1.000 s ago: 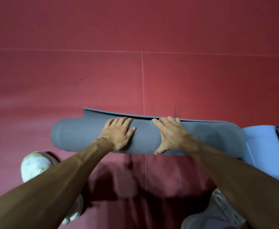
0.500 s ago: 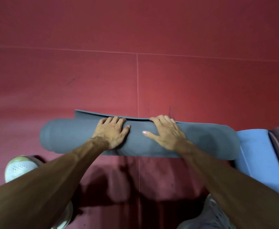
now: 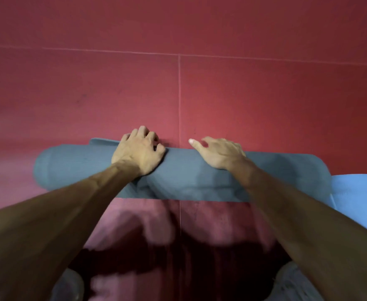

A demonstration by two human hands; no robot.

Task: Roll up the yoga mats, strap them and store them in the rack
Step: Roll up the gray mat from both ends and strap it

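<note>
A grey yoga mat (image 3: 184,177) lies rolled into a thick roll across the red floor, left to right. A short flap of its loose end (image 3: 103,141) still shows behind the roll at the left. My left hand (image 3: 139,153) sits on top of the roll, its fingers curled over the far edge and gripping it. My right hand (image 3: 218,152) rests on the roll to the right, fingers hooked over the far side, thumb pointing left. No strap and no rack are in view.
A light blue mat (image 3: 356,192) lies flat at the right, touching the roll's right end. The red padded floor (image 3: 265,94) stretches beyond the roll, with seams crossing it. My shoes (image 3: 295,283) show blurred at the bottom.
The roll has moved forward over nearly all of the loose end. Both hands slid from flat on top to the far edge, fingers now curled over it.
</note>
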